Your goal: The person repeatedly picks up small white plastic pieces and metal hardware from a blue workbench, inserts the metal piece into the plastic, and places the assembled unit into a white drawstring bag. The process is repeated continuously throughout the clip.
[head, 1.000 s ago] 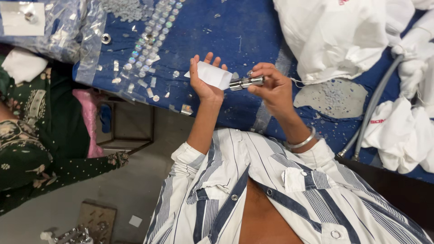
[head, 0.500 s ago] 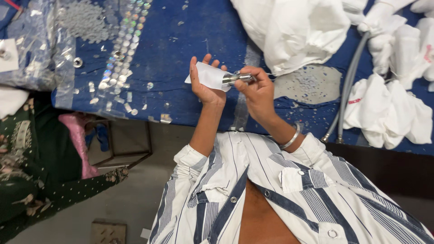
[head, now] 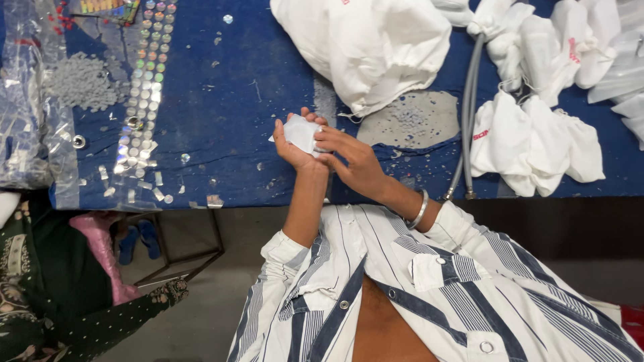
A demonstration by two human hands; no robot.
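Observation:
My left hand point(head: 290, 149) is raised over the near edge of the blue table point(head: 228, 121), palm up, holding a small white folded piece point(head: 300, 133). My right hand point(head: 354, 161), with a silver bangle point(head: 420, 210) on its wrist, lies against it from the right. Its fingertips pinch the right edge of the white piece. No tool shows between the right fingers. My striped shirt point(head: 429, 295) fills the bottom of the view.
White cloth bags point(head: 365, 47) lie at the table's far middle, more white bags point(head: 530, 144) at the right, with a grey hose point(head: 469, 100) between them. A strip of shiny round studs point(head: 143, 87) and clear plastic bags point(head: 27, 127) lie left. A person in dark green point(head: 54, 302) sits lower left.
My right hand has closed in onto the white piece. The small metal object it held against the piece before is no longer visible. The view has shifted over the table.

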